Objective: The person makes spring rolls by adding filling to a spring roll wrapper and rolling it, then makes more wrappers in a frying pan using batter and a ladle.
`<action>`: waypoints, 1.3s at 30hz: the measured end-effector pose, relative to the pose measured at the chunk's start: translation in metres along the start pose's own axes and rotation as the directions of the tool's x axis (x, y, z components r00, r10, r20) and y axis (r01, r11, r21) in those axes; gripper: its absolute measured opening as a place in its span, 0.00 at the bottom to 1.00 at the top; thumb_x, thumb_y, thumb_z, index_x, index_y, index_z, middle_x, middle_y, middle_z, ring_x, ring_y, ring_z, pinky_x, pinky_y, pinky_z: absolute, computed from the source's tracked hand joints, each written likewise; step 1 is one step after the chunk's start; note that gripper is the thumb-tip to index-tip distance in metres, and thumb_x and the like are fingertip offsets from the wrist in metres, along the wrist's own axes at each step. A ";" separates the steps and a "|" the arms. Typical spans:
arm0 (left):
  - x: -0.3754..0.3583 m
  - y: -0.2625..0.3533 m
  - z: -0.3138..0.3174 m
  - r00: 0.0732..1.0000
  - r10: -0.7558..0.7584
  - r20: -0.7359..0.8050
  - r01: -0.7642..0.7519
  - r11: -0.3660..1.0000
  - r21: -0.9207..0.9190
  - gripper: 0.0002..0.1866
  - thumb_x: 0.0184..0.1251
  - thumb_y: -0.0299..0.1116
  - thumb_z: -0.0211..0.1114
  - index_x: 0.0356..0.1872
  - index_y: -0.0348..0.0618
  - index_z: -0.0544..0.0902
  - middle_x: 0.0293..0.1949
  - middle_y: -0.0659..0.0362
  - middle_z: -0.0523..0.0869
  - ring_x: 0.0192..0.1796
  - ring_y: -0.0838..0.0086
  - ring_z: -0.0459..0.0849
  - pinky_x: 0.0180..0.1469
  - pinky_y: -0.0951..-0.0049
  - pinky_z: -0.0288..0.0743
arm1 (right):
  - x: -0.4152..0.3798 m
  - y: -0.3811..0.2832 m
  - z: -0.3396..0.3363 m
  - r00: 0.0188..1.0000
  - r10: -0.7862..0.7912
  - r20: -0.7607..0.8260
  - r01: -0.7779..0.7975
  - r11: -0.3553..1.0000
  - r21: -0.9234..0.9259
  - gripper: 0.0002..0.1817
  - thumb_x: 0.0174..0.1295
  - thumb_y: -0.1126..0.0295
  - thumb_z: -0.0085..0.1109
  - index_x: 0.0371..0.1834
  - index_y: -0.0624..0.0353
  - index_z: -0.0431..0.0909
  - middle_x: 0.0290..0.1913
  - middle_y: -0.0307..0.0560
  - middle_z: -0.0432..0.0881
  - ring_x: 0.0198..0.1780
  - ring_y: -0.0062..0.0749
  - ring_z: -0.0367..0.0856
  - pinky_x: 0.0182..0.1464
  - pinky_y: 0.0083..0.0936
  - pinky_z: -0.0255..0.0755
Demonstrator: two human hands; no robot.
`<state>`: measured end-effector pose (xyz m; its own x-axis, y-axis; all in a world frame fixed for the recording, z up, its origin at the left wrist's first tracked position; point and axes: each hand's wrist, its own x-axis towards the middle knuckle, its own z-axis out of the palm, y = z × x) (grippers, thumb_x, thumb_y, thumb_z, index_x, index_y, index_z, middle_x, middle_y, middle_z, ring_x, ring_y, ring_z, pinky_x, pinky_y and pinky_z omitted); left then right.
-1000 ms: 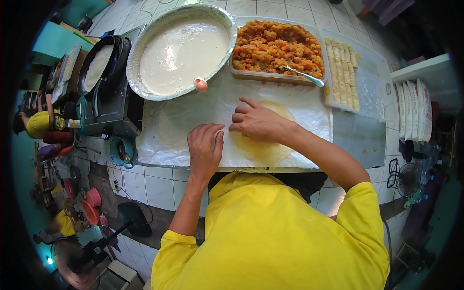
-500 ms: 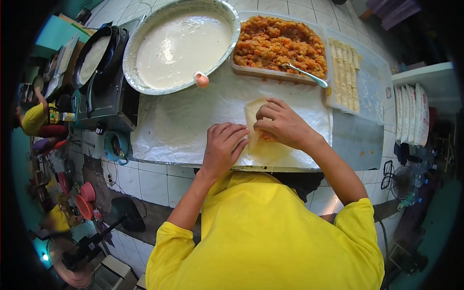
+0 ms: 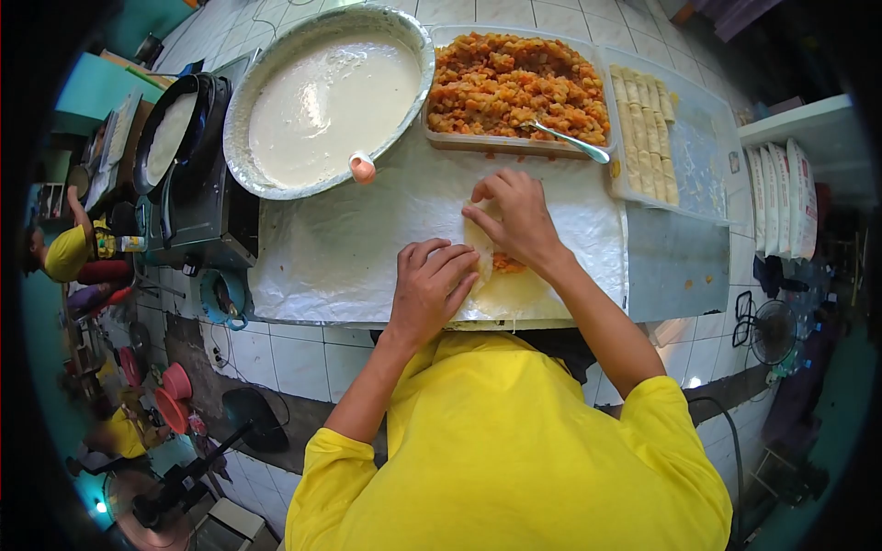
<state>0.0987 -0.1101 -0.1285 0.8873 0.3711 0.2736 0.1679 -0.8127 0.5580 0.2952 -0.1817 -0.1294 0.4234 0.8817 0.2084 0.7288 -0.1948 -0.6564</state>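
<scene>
A thin, pale spring roll wrapper [image 3: 503, 301] lies on the white covered work surface in front of me, with a small heap of orange vegetable filling [image 3: 506, 264] on it. My left hand [image 3: 430, 283] is closed at the wrapper's left edge, its fingers curled over it. Above the filling, my right hand [image 3: 516, 220] pinches the far left part of the wrapper between thumb and fingers. Part of the wrapper is hidden under both hands.
Beyond my hands stand a large basin of white batter [image 3: 237, 138] and a tub of orange filling [image 3: 514, 87] with a spoon [image 3: 574, 142]. Finished rolls [image 3: 646, 138] lie in a clear container [image 3: 703, 170]. A pan [image 3: 168, 138] sits on a stove at left; another person [image 3: 69, 253] is beyond it.
My right hand has shifted left and toward the wrapper's far left edge, uncovering the filling. The left hand stays at the left edge. The whole view has shifted slightly.
</scene>
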 end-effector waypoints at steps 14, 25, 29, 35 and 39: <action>0.034 -0.024 0.001 0.991 0.017 0.136 -0.018 1.000 0.007 0.17 0.72 0.36 0.62 0.60 0.49 0.80 0.71 0.57 0.75 0.77 0.55 0.63 0.75 0.51 0.48 | 0.003 0.012 -0.021 0.948 0.318 0.020 -0.313 0.918 0.243 0.10 0.64 0.61 0.68 0.42 0.53 0.82 0.40 0.40 0.84 0.49 0.36 0.82 0.57 0.42 0.60; 0.118 0.034 0.054 0.781 0.463 0.419 -0.480 0.874 -0.071 0.22 0.65 0.25 0.66 0.61 0.54 0.83 0.56 0.62 0.84 0.69 0.68 0.74 0.76 0.49 0.52 | -0.140 -0.016 -0.058 0.841 0.522 -0.141 -0.527 0.850 0.003 0.24 0.63 0.64 0.70 0.62 0.56 0.78 0.55 0.47 0.80 0.57 0.38 0.80 0.62 0.37 0.63; 0.124 0.032 0.052 0.706 0.476 0.524 -0.539 0.841 -0.038 0.09 0.63 0.29 0.69 0.44 0.53 0.88 0.44 0.63 0.81 0.62 0.70 0.77 0.74 0.52 0.53 | -0.147 -0.029 -0.042 0.835 0.503 -0.223 -0.521 0.853 -0.028 0.32 0.60 0.61 0.72 0.67 0.56 0.73 0.53 0.45 0.78 0.57 0.39 0.76 0.61 0.40 0.59; 0.111 0.021 0.021 0.801 0.451 0.395 -0.476 0.878 -0.037 0.08 0.63 0.28 0.71 0.42 0.52 0.85 0.43 0.63 0.80 0.61 0.69 0.76 0.69 0.57 0.56 | -0.137 -0.035 -0.037 0.858 0.493 -0.144 -0.494 0.869 0.031 0.24 0.59 0.63 0.73 0.57 0.56 0.78 0.42 0.41 0.81 0.48 0.36 0.79 0.56 0.37 0.61; 0.096 0.004 0.010 0.879 0.359 0.314 -0.359 0.931 -0.062 0.14 0.58 0.26 0.72 0.46 0.51 0.83 0.49 0.63 0.80 0.64 0.68 0.76 0.70 0.57 0.57 | -0.130 -0.036 -0.031 0.908 0.383 -0.170 -0.391 0.920 -0.015 0.20 0.59 0.65 0.73 0.53 0.55 0.78 0.38 0.39 0.82 0.45 0.35 0.80 0.54 0.36 0.62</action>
<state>0.1887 -0.0816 -0.1077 0.9751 -0.1070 0.1945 -0.1883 -0.8624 0.4699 0.2305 -0.3026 -0.1106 0.7550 0.6529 0.0606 0.5131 -0.5308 -0.6745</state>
